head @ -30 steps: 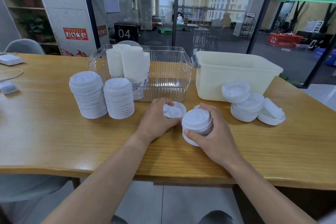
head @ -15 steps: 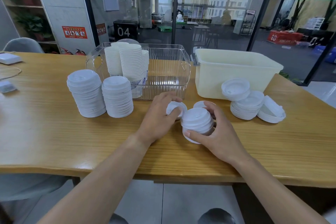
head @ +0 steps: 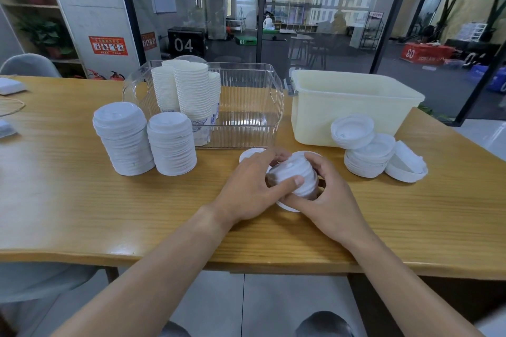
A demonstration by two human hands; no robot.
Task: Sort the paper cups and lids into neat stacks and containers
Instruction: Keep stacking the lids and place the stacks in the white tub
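A short stack of white lids [head: 297,172] sits on the wooden table [head: 82,200] in front of me. My left hand [head: 250,186] grips its left side with the thumb laid across the front. My right hand [head: 325,197] grips its right side, fingers curled over the top. A single lid [head: 247,154] lies just behind my left hand. Two tall lid stacks [head: 123,139] [head: 172,145] stand at the left. Stacked paper cups [head: 191,93] fill the left end of a clear bin [head: 257,117].
A cream plastic tub [head: 353,98] stands at the back right. In front of it lie a leaning heap of lids [head: 364,148] and a loose lid [head: 406,165]. A white device [head: 11,86] and cable lie at the far left. The table's front edge is close to me.
My left hand has moved right from the single lid onto the short stack, so both hands now hold it. The stack has shifted slightly away from me.
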